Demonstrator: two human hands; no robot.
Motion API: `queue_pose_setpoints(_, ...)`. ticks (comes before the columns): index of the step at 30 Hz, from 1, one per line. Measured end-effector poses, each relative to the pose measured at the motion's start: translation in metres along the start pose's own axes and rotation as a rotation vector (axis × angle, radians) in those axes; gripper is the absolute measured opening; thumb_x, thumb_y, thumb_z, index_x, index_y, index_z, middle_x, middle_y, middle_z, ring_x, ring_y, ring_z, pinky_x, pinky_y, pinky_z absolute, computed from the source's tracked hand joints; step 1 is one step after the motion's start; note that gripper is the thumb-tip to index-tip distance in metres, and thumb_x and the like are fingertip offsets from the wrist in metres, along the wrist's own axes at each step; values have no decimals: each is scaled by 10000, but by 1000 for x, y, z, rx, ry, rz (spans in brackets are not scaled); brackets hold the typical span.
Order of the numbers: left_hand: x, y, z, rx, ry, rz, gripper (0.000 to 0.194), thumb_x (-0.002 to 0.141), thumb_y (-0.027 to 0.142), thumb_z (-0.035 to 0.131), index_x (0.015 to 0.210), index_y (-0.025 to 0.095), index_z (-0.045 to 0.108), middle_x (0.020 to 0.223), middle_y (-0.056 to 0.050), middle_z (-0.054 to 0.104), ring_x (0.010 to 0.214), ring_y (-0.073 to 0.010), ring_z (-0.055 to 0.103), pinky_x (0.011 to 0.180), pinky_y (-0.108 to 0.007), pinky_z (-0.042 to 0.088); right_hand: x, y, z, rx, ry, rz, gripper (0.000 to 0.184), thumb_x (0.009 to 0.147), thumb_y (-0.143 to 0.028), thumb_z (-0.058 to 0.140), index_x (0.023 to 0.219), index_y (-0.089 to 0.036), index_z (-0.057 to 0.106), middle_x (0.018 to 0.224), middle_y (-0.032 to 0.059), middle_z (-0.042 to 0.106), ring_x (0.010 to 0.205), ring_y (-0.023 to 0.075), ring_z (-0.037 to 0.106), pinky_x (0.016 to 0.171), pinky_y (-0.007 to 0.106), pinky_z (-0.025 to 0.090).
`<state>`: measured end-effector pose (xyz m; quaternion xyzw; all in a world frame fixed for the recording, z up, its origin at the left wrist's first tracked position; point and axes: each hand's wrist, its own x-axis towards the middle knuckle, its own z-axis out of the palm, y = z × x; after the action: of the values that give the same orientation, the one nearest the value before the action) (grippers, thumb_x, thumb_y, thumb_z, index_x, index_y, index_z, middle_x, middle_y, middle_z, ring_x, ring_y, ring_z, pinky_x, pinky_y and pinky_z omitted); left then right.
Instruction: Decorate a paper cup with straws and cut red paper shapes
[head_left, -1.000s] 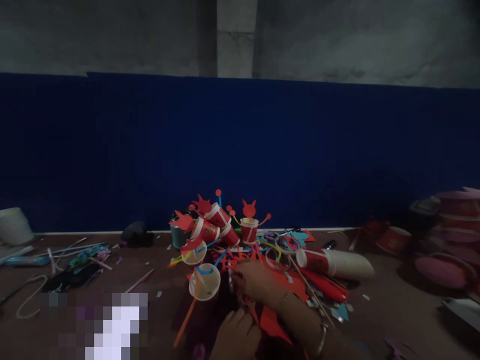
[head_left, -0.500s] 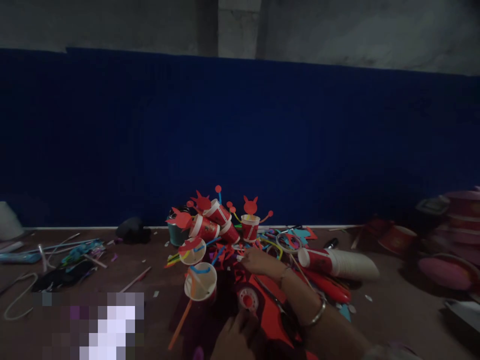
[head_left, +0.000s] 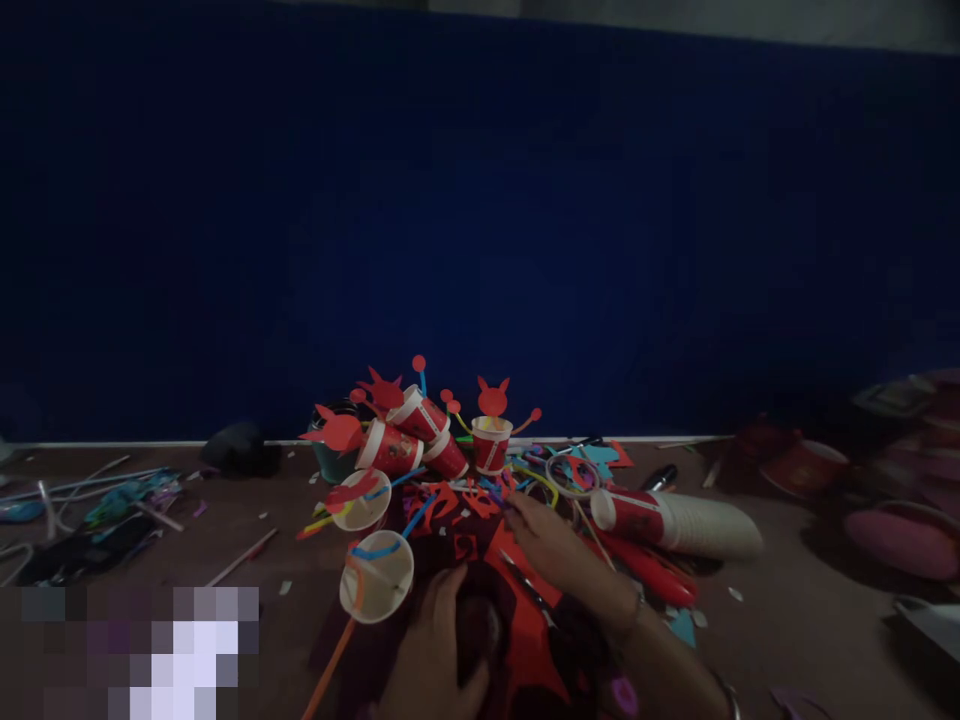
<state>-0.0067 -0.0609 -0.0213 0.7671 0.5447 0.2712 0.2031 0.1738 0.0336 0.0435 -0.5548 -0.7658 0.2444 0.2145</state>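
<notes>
At the lower middle is my left hand (head_left: 431,650), its fingers and thumb curved around a dark, blurred tape roll (head_left: 480,630). My right hand (head_left: 551,540) reaches in from the right with its fingers stretched out over red paper scraps and small purple pieces; nothing held shows in it. Beneath the right forearm are red paper (head_left: 529,650) and a pair of scissors (head_left: 529,585), partly covered. Left of my left hand stands a paper cup (head_left: 379,580) with blue and orange straws. Behind it is another cup (head_left: 364,505) with a red paper cutout.
Red cups with eared paper heads (head_left: 492,430) and straw arms stand or lie against the blue wall (head_left: 525,220). A stack of cups (head_left: 682,525) lies on the right beside a red object (head_left: 660,575). Straws and scraps (head_left: 135,500) litter the left side.
The view has tilted down. My right hand has drawn slightly back from the scraps, and the white bit at its fingertips no longer shows. My left hand has opened wider around the tape roll.
</notes>
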Motion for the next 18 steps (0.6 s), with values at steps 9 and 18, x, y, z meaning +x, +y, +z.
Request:
queue_pose_setpoints(9,1,3,0,-302,-127,-173,732,644,133,510,1345,103,300,1355,-141,446,1230,-219,424,1038,-359,343,-2,10,17,77,-9,48,305,914,-338,320,943,-205,594,853,54,680,800,196,625,704,281,423)
queue_pose_setpoints(18,1,0,-2,-378,-144,-232,729,658,130,510,1348,149,274,1302,-109,507,1200,-203,460,1020,-340,360,-8,1,5,-198,-126,281,471,837,-346,434,1267,-155,439,851,126,689,814,291,645,670,346,427)
